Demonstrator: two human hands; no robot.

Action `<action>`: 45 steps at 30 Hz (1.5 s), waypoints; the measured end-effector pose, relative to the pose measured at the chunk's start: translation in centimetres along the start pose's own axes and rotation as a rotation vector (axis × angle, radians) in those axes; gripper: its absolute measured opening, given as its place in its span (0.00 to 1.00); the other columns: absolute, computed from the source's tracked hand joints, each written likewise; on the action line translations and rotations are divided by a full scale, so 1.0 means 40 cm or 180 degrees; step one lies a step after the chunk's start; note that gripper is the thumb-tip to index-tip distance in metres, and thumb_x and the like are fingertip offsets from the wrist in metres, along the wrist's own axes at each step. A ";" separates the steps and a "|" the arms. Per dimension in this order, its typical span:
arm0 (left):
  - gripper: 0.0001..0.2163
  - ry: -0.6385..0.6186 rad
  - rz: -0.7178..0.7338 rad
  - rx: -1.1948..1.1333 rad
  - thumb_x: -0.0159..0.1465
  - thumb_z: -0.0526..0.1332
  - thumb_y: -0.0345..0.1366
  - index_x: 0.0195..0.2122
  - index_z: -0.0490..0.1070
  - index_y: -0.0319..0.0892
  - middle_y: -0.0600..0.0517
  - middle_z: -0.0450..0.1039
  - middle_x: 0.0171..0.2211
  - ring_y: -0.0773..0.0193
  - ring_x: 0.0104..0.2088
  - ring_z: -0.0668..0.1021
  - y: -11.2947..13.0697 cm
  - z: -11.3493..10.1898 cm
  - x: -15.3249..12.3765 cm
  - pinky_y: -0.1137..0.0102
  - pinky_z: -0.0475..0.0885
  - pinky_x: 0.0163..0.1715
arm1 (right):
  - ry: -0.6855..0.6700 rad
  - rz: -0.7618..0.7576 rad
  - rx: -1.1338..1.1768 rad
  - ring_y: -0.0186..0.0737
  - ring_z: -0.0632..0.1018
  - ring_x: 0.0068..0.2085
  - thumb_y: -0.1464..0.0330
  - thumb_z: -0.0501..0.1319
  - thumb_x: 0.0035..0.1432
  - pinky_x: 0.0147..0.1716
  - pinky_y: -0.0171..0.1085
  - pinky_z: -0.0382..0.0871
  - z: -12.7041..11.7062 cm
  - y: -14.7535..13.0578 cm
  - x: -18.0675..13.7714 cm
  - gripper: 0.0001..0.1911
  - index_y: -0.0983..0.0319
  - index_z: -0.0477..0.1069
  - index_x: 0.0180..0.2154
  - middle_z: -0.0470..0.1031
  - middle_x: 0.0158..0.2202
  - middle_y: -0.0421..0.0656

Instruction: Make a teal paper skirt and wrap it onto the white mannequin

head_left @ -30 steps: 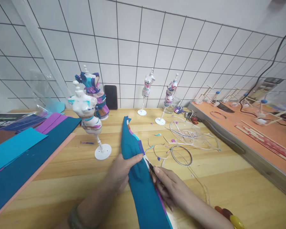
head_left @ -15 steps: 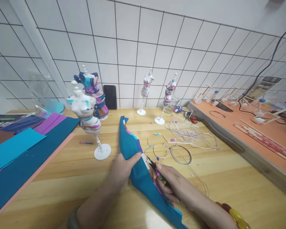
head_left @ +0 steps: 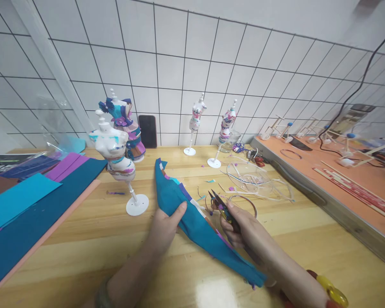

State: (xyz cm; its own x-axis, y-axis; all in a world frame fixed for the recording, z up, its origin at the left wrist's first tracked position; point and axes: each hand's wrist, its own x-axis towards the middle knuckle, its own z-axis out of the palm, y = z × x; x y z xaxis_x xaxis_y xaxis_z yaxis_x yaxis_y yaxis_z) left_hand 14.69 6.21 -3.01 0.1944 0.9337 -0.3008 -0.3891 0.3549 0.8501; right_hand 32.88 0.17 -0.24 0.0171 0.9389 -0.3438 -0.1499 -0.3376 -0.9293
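Note:
My left hand (head_left: 168, 224) grips a long piece of teal fabric (head_left: 199, 229), thumb on top. Strips of purple, white, brown and turquoise show along the fabric's upper right edge. In my right hand (head_left: 242, 224) is a pair of scissors (head_left: 223, 207) with dark blades slightly apart, pointing up and left. The blades are clear of the fabric, just right of its edge. Nearest to the left of the fabric stands a small white mannequin (head_left: 112, 147) with scraps of colour on it. My right fingers hide most of the scissors' handles.
Folded cloth sheets (head_left: 51, 205) lie at the left. A dressed mannequin (head_left: 126, 124), a phone (head_left: 147, 131) and two more mannequins (head_left: 197, 114) stand along the tiled wall. Wire hoops (head_left: 248, 179) lie right of centre. An orange board (head_left: 336, 171) holds sticks and small wooden models.
The scissors have moved away from the fabric's edge, up and to the right. The fabric has swung flatter, its lower end shifting right, while the left hand keeps hold.

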 end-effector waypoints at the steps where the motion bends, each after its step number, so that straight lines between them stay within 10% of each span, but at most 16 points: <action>1: 0.21 -0.0019 0.0021 0.0019 0.45 0.70 0.34 0.42 0.73 0.42 0.48 0.79 0.38 0.51 0.43 0.77 0.003 0.000 -0.002 0.63 0.74 0.41 | 0.0011 -0.0065 -0.0226 0.26 0.50 0.16 0.49 0.50 0.57 0.14 0.29 0.40 0.006 0.000 -0.006 0.22 0.60 0.57 0.26 0.51 0.17 0.31; 15: 0.25 0.0229 -0.0018 -0.0573 0.50 0.66 0.27 0.50 0.67 0.44 0.48 0.78 0.40 0.55 0.38 0.80 0.033 0.021 -0.006 0.62 0.75 0.39 | -0.0268 -0.0300 -0.2047 0.32 0.61 0.23 0.52 0.50 0.59 0.22 0.33 0.54 -0.081 -0.047 -0.014 0.21 0.61 0.68 0.31 0.59 0.21 0.36; 22: 0.21 0.0499 0.0048 -0.0670 0.51 0.65 0.25 0.48 0.69 0.40 0.50 0.80 0.32 0.58 0.35 0.80 0.040 0.011 0.001 0.65 0.75 0.39 | -0.0447 0.0096 -0.1868 0.34 0.64 0.22 0.53 0.54 0.57 0.21 0.33 0.55 -0.141 -0.079 -0.018 0.25 0.59 0.66 0.51 0.63 0.20 0.36; 27: 0.19 0.0627 -0.0014 -0.0474 0.53 0.64 0.27 0.46 0.70 0.42 0.49 0.80 0.34 0.57 0.35 0.80 0.035 0.012 0.001 0.62 0.74 0.39 | 0.0501 -0.0070 -0.1331 0.27 0.50 0.16 0.50 0.57 0.52 0.15 0.30 0.39 -0.191 -0.083 0.008 0.22 0.62 0.69 0.37 0.49 0.17 0.30; 30: 0.18 0.0476 0.0043 -0.0235 0.52 0.65 0.29 0.45 0.71 0.42 0.47 0.78 0.39 0.54 0.39 0.79 0.017 0.010 0.001 0.60 0.74 0.40 | 0.0846 -0.0440 -0.0918 0.26 0.48 0.17 0.52 0.60 0.51 0.15 0.30 0.39 -0.155 -0.068 0.015 0.19 0.60 0.60 0.28 0.46 0.17 0.29; 38: 0.20 -0.0018 0.0310 0.0098 0.50 0.68 0.36 0.45 0.71 0.43 0.47 0.76 0.45 0.52 0.46 0.76 -0.028 -0.008 0.004 0.63 0.71 0.45 | -0.0400 -0.0745 -0.1415 0.32 0.66 0.28 0.61 0.64 0.49 0.28 0.32 0.60 0.017 -0.005 -0.019 0.16 0.61 0.58 0.27 0.62 0.25 0.36; 45: 0.19 0.0016 0.0363 0.0264 0.50 0.67 0.36 0.44 0.72 0.43 0.47 0.76 0.44 0.52 0.44 0.77 -0.016 -0.007 0.008 0.62 0.73 0.43 | -0.0489 -0.0423 -0.1152 0.32 0.67 0.27 0.66 0.66 0.47 0.28 0.32 0.60 0.036 0.010 -0.024 0.16 0.60 0.56 0.27 0.61 0.23 0.34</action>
State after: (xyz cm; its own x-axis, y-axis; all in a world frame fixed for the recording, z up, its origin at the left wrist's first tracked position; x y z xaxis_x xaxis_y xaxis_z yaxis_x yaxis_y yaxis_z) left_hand 14.78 6.29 -3.77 0.1485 0.9680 -0.2021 -0.3325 0.2414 0.9117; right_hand 31.38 -0.79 -0.10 -0.1390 0.9658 -0.2190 0.2014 -0.1890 -0.9611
